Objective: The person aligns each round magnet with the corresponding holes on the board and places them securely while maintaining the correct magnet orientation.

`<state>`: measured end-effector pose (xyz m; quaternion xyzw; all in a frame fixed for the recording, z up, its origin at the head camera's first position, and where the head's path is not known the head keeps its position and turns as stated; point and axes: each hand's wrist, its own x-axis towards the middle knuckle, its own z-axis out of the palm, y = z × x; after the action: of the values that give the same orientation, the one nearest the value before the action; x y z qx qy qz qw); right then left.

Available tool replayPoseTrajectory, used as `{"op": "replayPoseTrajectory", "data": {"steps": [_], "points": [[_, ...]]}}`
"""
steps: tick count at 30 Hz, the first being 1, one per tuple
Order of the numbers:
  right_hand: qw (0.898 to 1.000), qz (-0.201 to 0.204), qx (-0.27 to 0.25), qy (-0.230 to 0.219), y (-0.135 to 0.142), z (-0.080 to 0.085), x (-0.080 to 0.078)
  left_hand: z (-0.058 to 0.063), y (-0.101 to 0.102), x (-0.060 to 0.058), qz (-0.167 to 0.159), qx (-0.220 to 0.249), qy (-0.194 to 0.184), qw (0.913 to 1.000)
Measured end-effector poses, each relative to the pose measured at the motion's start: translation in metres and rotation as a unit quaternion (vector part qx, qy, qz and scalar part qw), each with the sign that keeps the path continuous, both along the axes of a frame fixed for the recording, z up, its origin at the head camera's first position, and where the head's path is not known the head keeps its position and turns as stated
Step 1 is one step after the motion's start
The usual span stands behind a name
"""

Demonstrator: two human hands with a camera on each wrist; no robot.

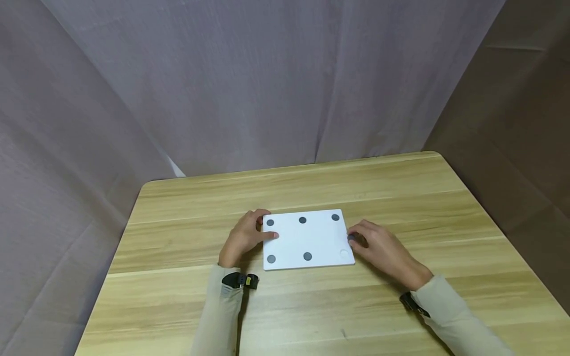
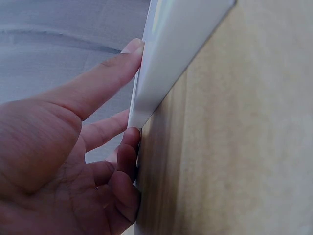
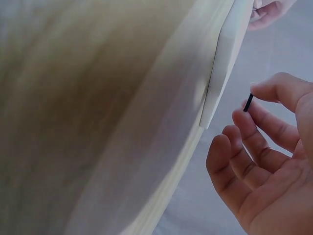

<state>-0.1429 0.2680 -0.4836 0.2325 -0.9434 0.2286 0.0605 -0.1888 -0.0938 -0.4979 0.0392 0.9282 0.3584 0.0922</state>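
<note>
A white rectangular board [image 1: 289,242] lies flat on the table, with several dark grey round discs [image 1: 308,256] on its top face. At its near right corner shows a pale round recess [image 1: 344,253]. My left hand [image 1: 245,233] grips the board's left end, thumb on the top face and fingers at the far left corner and edge. Just off the right edge, my right hand [image 1: 382,247] pinches a thin dark disc [image 3: 248,102] between thumb and fingertips. In the right wrist view that disc is seen edge-on, apart from the board [image 3: 222,68].
The wood-grain table [image 1: 311,316] extends around the board on all sides. Grey curtains [image 1: 249,89] hang behind and to the left, and a brownish one [image 1: 512,133] stands to the right. Both wrists wear black straps [image 1: 233,280].
</note>
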Motion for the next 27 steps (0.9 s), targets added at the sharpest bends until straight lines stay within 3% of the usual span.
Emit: {"op": "replayPoseTrajectory", "data": {"steps": [7,27], "points": [[0.999,0.024,0.006,-0.035,-0.002,-0.001,0.004,0.0,-0.001,-0.001,0.0,-0.002,0.001,1.0],[0.998,0.043,0.041,-0.037,-0.008,-0.001,0.015,0.001,0.0,0.0,-0.005,0.0,0.0,1.0]]}}
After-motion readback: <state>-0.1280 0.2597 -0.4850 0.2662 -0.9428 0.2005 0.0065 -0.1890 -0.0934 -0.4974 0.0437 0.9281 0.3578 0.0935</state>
